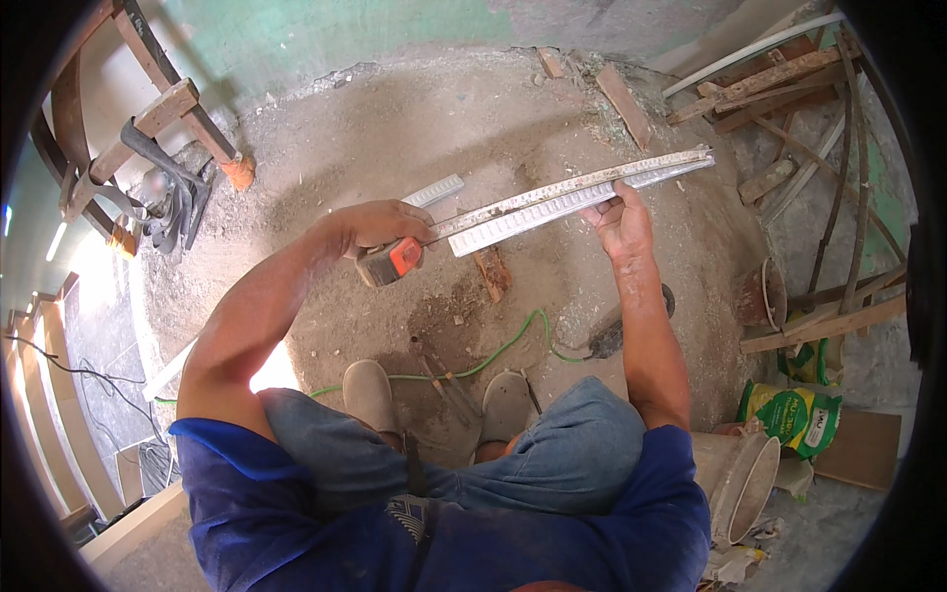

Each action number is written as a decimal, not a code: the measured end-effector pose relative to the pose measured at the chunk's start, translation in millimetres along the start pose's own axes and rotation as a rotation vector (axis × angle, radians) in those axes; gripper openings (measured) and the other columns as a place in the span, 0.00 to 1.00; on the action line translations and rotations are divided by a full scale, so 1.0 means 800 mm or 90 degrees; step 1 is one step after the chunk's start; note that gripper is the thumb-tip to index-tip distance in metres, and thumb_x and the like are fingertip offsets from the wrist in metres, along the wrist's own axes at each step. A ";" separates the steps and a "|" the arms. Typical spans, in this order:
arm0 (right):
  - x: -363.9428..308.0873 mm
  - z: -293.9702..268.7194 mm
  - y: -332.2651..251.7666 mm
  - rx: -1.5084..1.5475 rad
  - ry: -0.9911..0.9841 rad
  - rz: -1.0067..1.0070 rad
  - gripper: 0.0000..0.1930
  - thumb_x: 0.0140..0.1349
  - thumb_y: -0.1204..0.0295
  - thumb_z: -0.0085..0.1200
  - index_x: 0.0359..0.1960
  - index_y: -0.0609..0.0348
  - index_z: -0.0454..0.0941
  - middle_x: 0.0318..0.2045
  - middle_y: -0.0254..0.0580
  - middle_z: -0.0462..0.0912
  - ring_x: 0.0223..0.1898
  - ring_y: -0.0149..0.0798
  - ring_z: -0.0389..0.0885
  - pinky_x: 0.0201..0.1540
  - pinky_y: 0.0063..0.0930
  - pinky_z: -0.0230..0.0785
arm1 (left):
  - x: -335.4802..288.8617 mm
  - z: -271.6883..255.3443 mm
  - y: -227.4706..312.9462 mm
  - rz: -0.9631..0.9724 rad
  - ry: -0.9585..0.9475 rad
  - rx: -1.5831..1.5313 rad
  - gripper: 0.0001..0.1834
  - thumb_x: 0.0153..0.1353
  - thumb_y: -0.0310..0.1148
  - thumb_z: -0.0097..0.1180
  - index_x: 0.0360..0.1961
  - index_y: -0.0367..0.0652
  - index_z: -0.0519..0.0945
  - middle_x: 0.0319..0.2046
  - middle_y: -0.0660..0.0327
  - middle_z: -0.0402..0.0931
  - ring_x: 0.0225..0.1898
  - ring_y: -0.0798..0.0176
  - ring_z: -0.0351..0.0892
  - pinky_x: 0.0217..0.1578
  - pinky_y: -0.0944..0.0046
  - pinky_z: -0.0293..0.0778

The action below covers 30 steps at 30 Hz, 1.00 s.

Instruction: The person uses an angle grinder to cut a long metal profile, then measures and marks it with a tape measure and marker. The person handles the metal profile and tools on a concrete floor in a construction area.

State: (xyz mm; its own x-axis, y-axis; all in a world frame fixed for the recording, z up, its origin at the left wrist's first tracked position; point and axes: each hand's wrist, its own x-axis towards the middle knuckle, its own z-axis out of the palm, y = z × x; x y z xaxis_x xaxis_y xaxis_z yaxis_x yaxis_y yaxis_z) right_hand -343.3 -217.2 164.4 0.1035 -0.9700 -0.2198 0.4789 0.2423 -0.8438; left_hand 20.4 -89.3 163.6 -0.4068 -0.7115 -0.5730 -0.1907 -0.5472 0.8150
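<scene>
My left hand (380,227) is closed round a tape measure (390,261) with an orange and dark case. Its pale, worn blade (582,185) runs out to the right, slightly bowed. Beside the blade lies a white perforated strip (523,219), held up off the floor at a slant. My right hand (621,222) grips the strip from below, near its far right part, fingers up at the blade. Whether my left fingers also touch the strip's near end is hidden. A shorter perforated piece (434,190) shows just beyond my left hand.
Long-handled pincers (444,380) lie between my feet. A green cord (483,365) runs across the floor to a dark power tool (612,340). Timber scraps (779,84) and buckets (735,483) stand at the right, a wooden frame (168,109) at the left.
</scene>
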 end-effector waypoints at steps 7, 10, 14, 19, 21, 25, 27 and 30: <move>0.003 -0.006 0.004 0.000 0.030 0.021 0.16 0.69 0.70 0.47 0.53 0.67 0.68 0.50 0.56 0.78 0.55 0.55 0.78 0.58 0.68 0.72 | 0.005 0.000 0.002 0.036 -0.006 0.026 0.12 0.65 0.38 0.56 0.37 0.39 0.81 0.28 0.59 0.83 0.29 0.69 0.82 0.30 0.68 0.77; 0.000 0.009 0.002 0.003 0.006 0.017 0.16 0.69 0.71 0.46 0.53 0.69 0.66 0.50 0.58 0.76 0.53 0.57 0.79 0.58 0.69 0.73 | 0.004 -0.006 -0.003 0.009 -0.006 0.013 0.12 0.65 0.37 0.56 0.38 0.38 0.81 0.29 0.57 0.83 0.30 0.66 0.83 0.31 0.67 0.78; -0.002 0.005 -0.003 0.019 -0.014 0.019 0.16 0.69 0.72 0.46 0.52 0.73 0.65 0.49 0.60 0.76 0.50 0.57 0.81 0.55 0.68 0.75 | 0.007 0.001 -0.002 0.001 0.015 0.001 0.12 0.64 0.37 0.57 0.39 0.38 0.81 0.29 0.58 0.82 0.32 0.67 0.83 0.31 0.66 0.78; -0.003 0.002 -0.002 0.047 -0.020 0.016 0.15 0.69 0.74 0.45 0.51 0.74 0.65 0.46 0.60 0.77 0.49 0.57 0.82 0.53 0.68 0.78 | 0.010 -0.001 0.000 -0.020 -0.008 -0.016 0.12 0.65 0.36 0.56 0.38 0.36 0.80 0.29 0.57 0.82 0.31 0.66 0.83 0.32 0.67 0.79; -0.001 0.000 0.000 0.046 -0.017 0.014 0.15 0.69 0.74 0.45 0.51 0.74 0.65 0.46 0.60 0.78 0.49 0.57 0.83 0.53 0.67 0.78 | 0.010 -0.002 -0.002 -0.011 -0.010 -0.013 0.11 0.65 0.35 0.56 0.38 0.36 0.80 0.29 0.57 0.82 0.31 0.65 0.84 0.32 0.67 0.80; -0.008 0.008 -0.001 0.041 -0.001 0.016 0.15 0.69 0.74 0.45 0.50 0.75 0.66 0.45 0.61 0.78 0.48 0.58 0.83 0.53 0.67 0.78 | 0.004 0.002 0.004 -0.010 0.000 -0.003 0.11 0.65 0.34 0.57 0.38 0.36 0.81 0.29 0.57 0.82 0.31 0.65 0.84 0.33 0.67 0.80; -0.010 0.010 -0.001 0.043 -0.004 0.014 0.15 0.69 0.74 0.44 0.51 0.75 0.66 0.46 0.61 0.78 0.48 0.58 0.83 0.53 0.67 0.78 | 0.003 0.000 0.001 -0.015 0.006 -0.007 0.11 0.65 0.34 0.56 0.38 0.36 0.81 0.28 0.57 0.82 0.31 0.65 0.84 0.33 0.67 0.80; -0.011 0.013 -0.002 0.038 -0.007 0.011 0.15 0.69 0.74 0.44 0.51 0.75 0.65 0.46 0.61 0.78 0.48 0.58 0.83 0.54 0.67 0.77 | 0.004 -0.001 -0.003 -0.021 0.015 -0.018 0.11 0.66 0.34 0.56 0.38 0.36 0.81 0.29 0.57 0.82 0.31 0.65 0.84 0.33 0.67 0.80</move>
State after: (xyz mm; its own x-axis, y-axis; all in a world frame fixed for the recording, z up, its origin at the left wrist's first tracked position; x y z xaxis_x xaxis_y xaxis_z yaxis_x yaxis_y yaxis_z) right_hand -335.4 -209.4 172.7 0.1219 -0.9659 -0.2282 0.5279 0.2578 -0.8093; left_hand 20.1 -90.8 159.8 -0.3792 -0.7027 -0.6020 -0.1786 -0.5828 0.7928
